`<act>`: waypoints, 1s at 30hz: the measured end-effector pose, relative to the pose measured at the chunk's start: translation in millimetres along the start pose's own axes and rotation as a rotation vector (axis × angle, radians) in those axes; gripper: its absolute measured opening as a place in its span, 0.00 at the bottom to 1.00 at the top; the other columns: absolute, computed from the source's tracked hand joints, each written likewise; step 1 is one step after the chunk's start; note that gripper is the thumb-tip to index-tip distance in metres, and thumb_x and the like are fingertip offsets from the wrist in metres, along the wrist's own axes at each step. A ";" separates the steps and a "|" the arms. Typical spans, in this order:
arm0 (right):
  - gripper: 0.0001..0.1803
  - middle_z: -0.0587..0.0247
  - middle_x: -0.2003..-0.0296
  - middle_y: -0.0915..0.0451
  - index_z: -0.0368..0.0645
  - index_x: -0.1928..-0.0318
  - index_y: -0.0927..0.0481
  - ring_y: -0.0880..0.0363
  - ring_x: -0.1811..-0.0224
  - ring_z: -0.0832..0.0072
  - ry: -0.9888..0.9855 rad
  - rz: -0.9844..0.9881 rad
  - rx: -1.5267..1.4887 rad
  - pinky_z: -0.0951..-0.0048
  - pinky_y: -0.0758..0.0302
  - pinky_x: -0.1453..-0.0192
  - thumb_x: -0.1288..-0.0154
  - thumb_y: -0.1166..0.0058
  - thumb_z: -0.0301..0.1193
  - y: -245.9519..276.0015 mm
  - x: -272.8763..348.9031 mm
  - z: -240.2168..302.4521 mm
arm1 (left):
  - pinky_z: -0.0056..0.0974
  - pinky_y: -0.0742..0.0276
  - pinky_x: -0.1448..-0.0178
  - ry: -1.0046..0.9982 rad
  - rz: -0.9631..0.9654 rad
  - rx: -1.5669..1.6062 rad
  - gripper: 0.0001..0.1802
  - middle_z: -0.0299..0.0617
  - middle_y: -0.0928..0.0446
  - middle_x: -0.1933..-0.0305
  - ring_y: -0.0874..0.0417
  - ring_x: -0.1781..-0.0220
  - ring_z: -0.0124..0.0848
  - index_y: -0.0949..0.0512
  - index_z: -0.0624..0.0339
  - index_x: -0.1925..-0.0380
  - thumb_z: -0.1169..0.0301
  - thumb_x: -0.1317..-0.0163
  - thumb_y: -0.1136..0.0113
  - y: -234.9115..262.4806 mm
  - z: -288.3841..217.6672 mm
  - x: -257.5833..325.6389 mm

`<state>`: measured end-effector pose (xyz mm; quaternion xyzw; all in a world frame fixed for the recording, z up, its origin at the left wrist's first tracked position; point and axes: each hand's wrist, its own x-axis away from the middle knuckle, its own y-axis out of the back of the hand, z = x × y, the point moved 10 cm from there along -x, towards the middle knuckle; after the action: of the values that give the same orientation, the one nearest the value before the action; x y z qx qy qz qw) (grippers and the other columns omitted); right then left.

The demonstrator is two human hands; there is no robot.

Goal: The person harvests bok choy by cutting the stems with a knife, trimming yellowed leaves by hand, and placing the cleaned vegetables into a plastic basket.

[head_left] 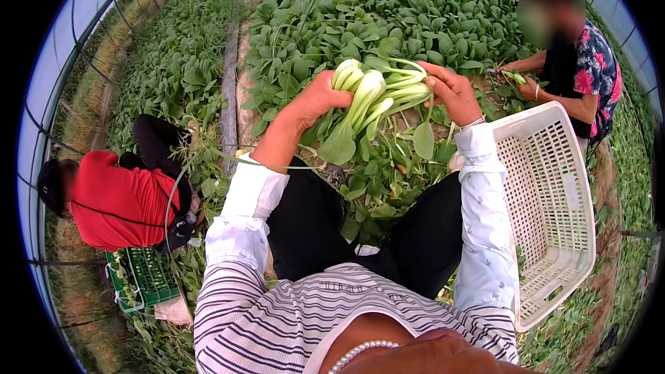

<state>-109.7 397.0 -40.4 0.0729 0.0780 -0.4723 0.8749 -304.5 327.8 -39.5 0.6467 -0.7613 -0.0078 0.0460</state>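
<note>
Several heads of bok choy [360, 100] with pale green stalks are held up in front of me between both hands. My left hand [315, 102] is closed around the bunch from the left, and the thick white-green bases stick up past its thumb. On the other side, my right hand [451, 94] grips more bok choy stalks [407, 93] between thumb and fingers; these lie sideways against the first ones. Leaves hang down below both hands. Underneath, loose leaves and cut greens [377, 173] cover the ground between my knees.
A white plastic crate [554, 235] stands tilted by my right arm. A co-worker in a flowered shirt [599, 62] handles greens at the far right. At left, another person in red [125, 201] crouches by a green crate [156, 277]. Dense leafy rows [346, 14] grow ahead.
</note>
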 end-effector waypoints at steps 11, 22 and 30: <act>0.27 0.56 0.54 0.21 0.40 0.40 0.31 0.22 0.54 0.75 0.177 -0.201 0.013 0.75 0.27 0.51 0.35 0.47 0.40 32.6 1.9 -1.2 | 0.36 0.26 0.44 -0.064 0.053 0.472 0.26 0.41 0.22 0.52 0.19 0.53 0.30 0.29 0.63 0.49 0.76 0.52 0.42 0.8 -3.3 6.3; 0.18 0.58 0.64 0.20 0.37 0.52 0.26 0.21 0.59 0.71 0.168 -0.252 -0.617 0.71 0.23 0.54 0.35 0.46 0.37 24.0 1.9 30.7 | 0.38 0.26 0.42 -0.185 0.095 0.430 0.35 0.52 0.29 0.39 0.23 0.45 0.37 0.35 0.68 0.41 0.66 0.50 0.40 -19.2 -11.6 -11.7; 0.25 0.64 0.62 0.22 0.38 0.56 0.24 0.24 0.61 0.77 -0.091 -0.084 -0.488 0.75 0.27 0.53 0.40 0.40 0.48 -21.7 -1.4 8.4 | 0.35 0.30 0.42 -0.193 0.033 0.187 0.28 0.37 0.23 0.52 0.23 0.51 0.27 0.28 0.64 0.46 0.71 0.50 0.36 -51.5 -18.6 -17.5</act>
<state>-128.0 384.7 -33.1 -0.1652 0.1532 -0.4784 0.8488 -249.6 337.4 -25.7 0.6320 -0.7700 0.0018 -0.0879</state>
